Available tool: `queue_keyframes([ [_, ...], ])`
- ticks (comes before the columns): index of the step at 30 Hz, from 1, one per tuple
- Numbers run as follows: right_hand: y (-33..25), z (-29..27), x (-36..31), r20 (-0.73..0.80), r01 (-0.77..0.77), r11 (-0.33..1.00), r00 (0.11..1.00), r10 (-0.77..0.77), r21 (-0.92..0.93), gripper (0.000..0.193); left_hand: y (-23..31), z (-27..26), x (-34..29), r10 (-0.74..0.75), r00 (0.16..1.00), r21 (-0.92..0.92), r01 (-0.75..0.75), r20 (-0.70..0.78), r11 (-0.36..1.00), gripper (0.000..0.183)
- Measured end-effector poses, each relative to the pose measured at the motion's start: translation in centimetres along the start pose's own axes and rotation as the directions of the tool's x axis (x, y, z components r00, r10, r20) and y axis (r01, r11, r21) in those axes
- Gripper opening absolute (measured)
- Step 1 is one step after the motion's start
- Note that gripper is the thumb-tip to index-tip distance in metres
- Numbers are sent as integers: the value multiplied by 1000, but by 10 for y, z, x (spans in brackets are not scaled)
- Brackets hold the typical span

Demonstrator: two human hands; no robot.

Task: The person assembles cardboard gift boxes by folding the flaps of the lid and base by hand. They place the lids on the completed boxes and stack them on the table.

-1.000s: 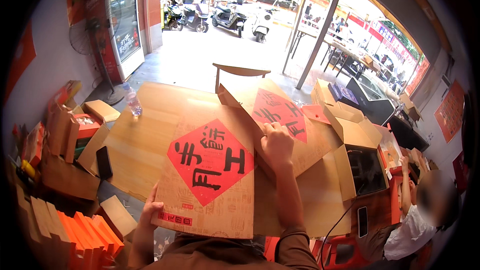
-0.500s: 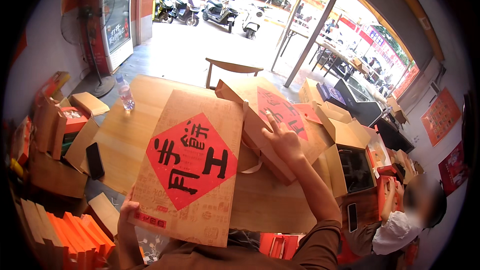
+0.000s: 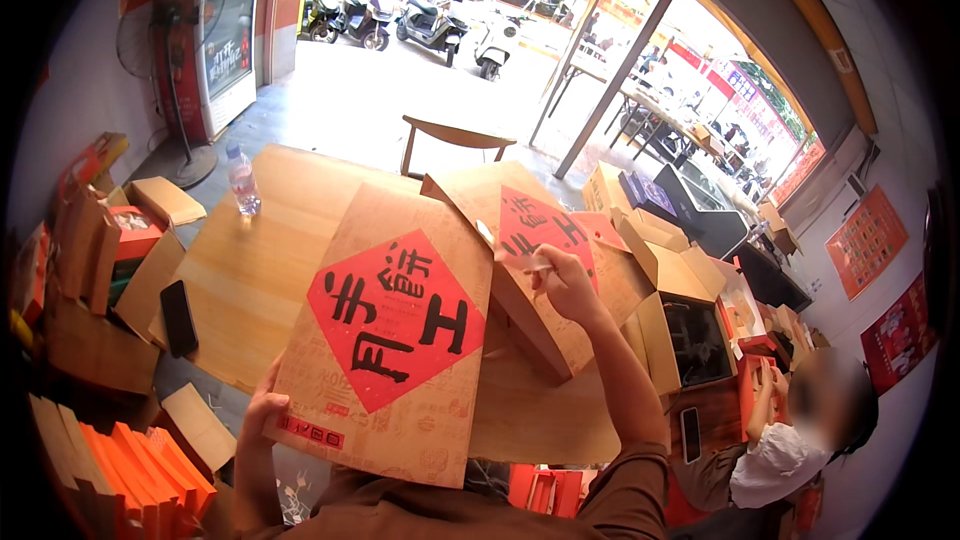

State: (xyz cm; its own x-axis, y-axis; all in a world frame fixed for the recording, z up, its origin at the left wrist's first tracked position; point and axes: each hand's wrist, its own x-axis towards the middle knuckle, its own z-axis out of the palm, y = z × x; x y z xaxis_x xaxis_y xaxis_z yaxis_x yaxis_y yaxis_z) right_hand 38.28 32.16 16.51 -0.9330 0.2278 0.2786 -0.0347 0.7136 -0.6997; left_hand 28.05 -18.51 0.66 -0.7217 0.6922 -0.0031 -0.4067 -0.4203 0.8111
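My left hand [image 3: 262,408] grips the lower left edge of a flat brown cardboard gift box [image 3: 310,380], tilted up before me. The box bears a red diamond label [image 3: 395,320] with black brush lettering. My right hand [image 3: 562,285] is closed in a pinch above a second, matching box [image 3: 545,325] on the table. A thin see-through piece [image 3: 518,252], like film or tape, shows at its fingertips; its exact kind is unclear. The held box hides part of the second box's left side.
On the wooden table [image 3: 240,280] stand a water bottle [image 3: 243,180] and a black phone [image 3: 178,318]. An open carton [image 3: 690,335] lies to the right, beside a seated person [image 3: 785,465]. Orange box parts [image 3: 140,470] stack at lower left; a chair [image 3: 460,135] stands beyond.
My right hand has gone from a pointing finger on the second box's label to a pinch, with the clear piece now at its fingertips. My left hand keeps its hold.
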Motion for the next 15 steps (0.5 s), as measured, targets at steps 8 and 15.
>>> queue_keyframes([
  [8,-80,-2,11,83,-34,956,996,11,291,25,-18,12,12,39,999,-59,-40,-15,997,102],
  [15,-117,37,5,330,-116,954,944,19,277,58,-36,28,26,95,990,10,-94,-100,995,104],
])
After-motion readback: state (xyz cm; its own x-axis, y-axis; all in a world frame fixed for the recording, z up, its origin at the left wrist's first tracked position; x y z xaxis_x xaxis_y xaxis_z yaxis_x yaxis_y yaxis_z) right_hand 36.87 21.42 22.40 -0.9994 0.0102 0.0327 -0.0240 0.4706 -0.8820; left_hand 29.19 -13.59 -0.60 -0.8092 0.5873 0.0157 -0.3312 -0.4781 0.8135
